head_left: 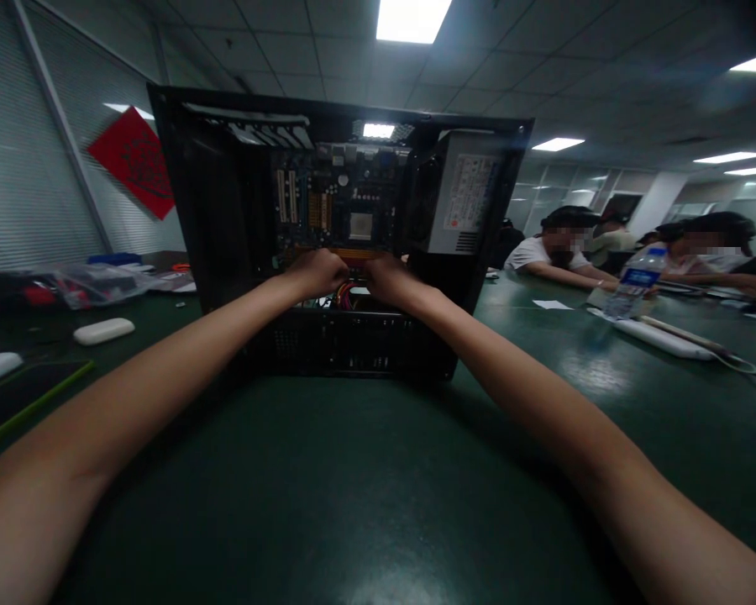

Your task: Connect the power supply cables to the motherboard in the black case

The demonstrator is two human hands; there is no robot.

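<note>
A black computer case [340, 349] stands on the table with its open side facing me. Inside it, a motherboard [369, 186] carries a square silver processor [361, 225] and several pale and yellow slots. My left hand [321, 273] and my right hand [385, 277] both reach into the lower part of the case, side by side by an orange strip [353, 254] at the board's bottom edge. Their fingers are curled closed, and whatever they grip is hidden. Below them runs a bundle of coloured cables [345, 296]. The power supply [469, 193] sits at the upper right.
On the green table [353, 479] lie a white oval object [104, 331], plastic bags [101, 284] and a green-edged dark panel [31, 399] at left. A water bottle [639, 281] and a white power strip [664, 338] are at right. Other people [567, 239] sit beyond.
</note>
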